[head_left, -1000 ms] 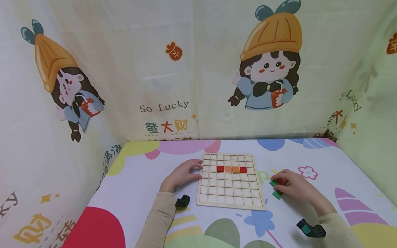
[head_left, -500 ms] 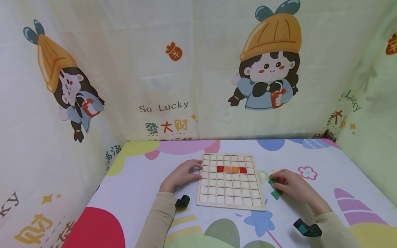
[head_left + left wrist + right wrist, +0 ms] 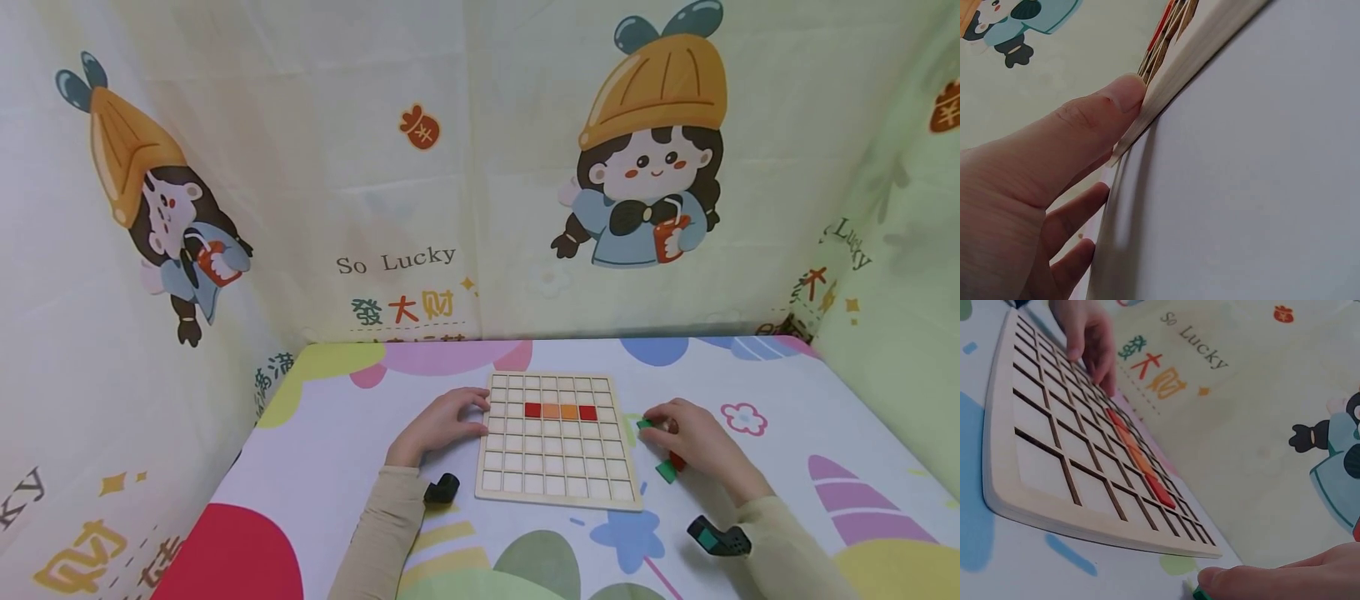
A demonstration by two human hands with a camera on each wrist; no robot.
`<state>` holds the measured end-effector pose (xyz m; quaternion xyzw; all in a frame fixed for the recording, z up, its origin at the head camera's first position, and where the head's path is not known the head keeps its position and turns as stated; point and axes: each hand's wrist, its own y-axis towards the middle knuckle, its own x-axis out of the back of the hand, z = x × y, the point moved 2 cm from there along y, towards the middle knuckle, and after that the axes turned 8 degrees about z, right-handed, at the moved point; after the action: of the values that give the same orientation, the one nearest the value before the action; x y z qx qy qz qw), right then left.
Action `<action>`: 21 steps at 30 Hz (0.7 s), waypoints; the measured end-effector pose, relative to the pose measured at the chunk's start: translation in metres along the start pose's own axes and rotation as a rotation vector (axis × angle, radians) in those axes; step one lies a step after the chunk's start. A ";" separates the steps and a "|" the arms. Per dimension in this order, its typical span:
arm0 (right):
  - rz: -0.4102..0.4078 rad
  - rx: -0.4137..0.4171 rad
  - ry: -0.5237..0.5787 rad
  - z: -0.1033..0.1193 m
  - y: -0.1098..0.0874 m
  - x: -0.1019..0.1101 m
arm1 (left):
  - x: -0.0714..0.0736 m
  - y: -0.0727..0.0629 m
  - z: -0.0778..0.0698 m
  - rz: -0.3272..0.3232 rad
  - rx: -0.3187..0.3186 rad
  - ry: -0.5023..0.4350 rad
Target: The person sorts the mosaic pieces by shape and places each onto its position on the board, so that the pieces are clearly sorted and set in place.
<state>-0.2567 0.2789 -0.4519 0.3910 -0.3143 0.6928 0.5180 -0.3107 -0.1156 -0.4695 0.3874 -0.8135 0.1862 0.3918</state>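
A wooden grid board (image 3: 558, 502) lies flat on the table. One row holds a red tile (image 3: 533, 410), a light orange tile (image 3: 551, 411), a darker orange tile (image 3: 570, 412) and another red tile (image 3: 588, 413). My left hand (image 3: 442, 423) touches the board's left edge, its thumb (image 3: 1124, 94) against the side and its fingers loosely spread. To the right of the board, my right hand (image 3: 699, 440) pinches a green tile (image 3: 644, 424) between thumb and fingertips. Close under that hand lie a second green tile (image 3: 666, 472) and a red tile (image 3: 677, 461), partly hidden.
A patterned cloth covers the table (image 3: 360, 433). Printed curtains (image 3: 510, 208) hang behind it and at both sides. Black wrist cameras (image 3: 442, 487) sit at both wrists.
My right hand has moved left and slightly away from me toward the board, carrying one green tile away from the other loose tiles. My left hand and the board have stayed put.
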 end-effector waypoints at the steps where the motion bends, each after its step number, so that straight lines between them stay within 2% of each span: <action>1: 0.006 0.004 0.004 0.000 0.000 0.000 | 0.000 0.000 0.000 0.001 -0.001 0.000; 8: 0.030 0.051 -0.007 -0.001 -0.002 0.003 | 0.000 0.000 0.000 -0.001 0.009 0.003; 17: 0.083 0.023 -0.013 -0.001 -0.004 0.001 | 0.001 0.000 0.000 -0.004 0.011 -0.003; 21: 0.095 0.051 -0.012 -0.001 -0.005 0.001 | 0.000 0.000 0.000 -0.005 0.009 0.000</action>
<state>-0.2522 0.2812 -0.4515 0.3929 -0.3178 0.7222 0.4723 -0.3111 -0.1157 -0.4695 0.3912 -0.8117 0.1891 0.3904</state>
